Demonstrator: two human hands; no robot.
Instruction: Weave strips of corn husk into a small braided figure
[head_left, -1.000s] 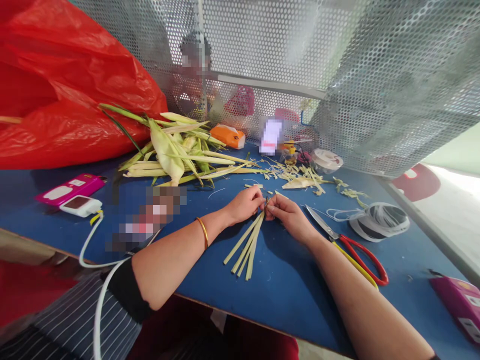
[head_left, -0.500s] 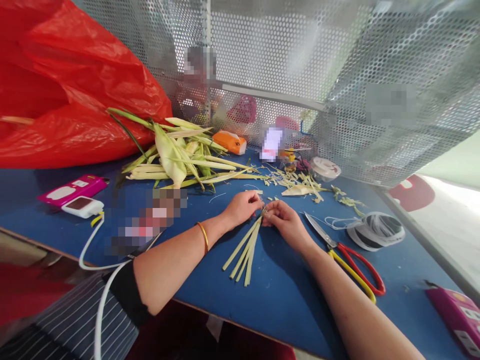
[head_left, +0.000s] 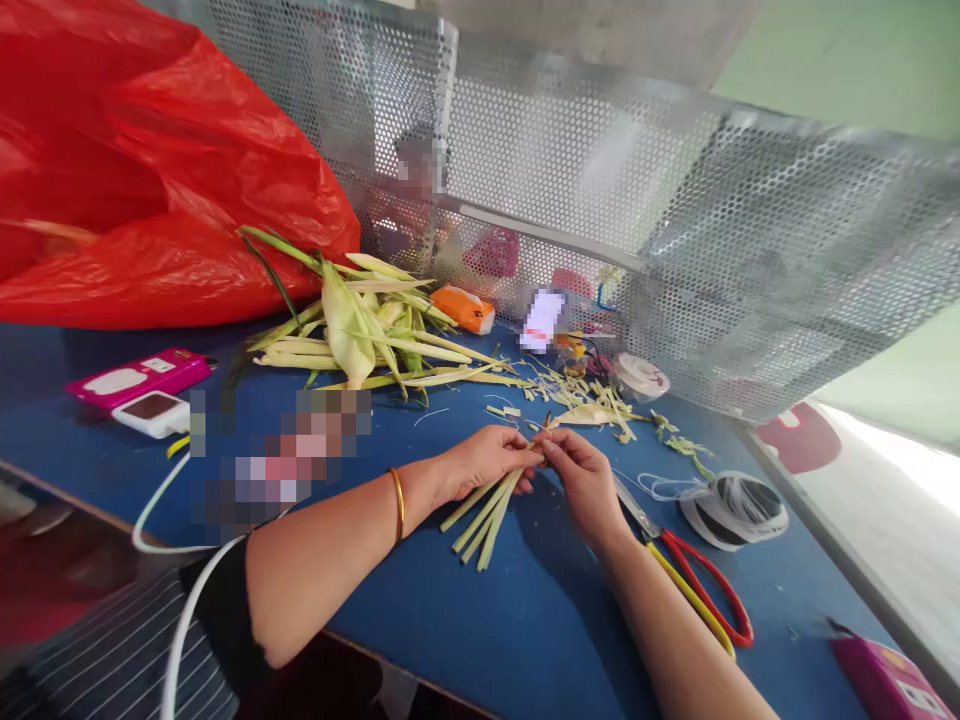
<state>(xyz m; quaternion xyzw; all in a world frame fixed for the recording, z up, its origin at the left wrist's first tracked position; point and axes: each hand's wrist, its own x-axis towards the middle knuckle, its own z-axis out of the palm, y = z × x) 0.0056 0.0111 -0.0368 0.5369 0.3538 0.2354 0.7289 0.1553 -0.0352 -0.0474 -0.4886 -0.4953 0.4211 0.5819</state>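
Observation:
A small bundle of pale yellow-green leaf strips [head_left: 484,515] fans out toward me on the blue table [head_left: 465,620]. My left hand [head_left: 484,462] is closed round the strips' far ends. My right hand [head_left: 585,478] meets it there, fingers pinched on the same ends. What passes between the fingertips is too small to make out. A gold bangle sits on my left wrist.
A heap of green leaves [head_left: 360,325] lies behind, against a red plastic bag [head_left: 150,190]. Cut scraps [head_left: 592,400] litter the far side. Red-and-yellow scissors [head_left: 690,580] and a spool of white cord [head_left: 739,505] lie to the right. Pink devices [head_left: 139,375] rest at left; perforated metal screens stand behind.
Both hands stay pinched on the strip ends and have drawn slightly nearer me. The camera has tilted up and shifted, so the table's things sit lower in view.

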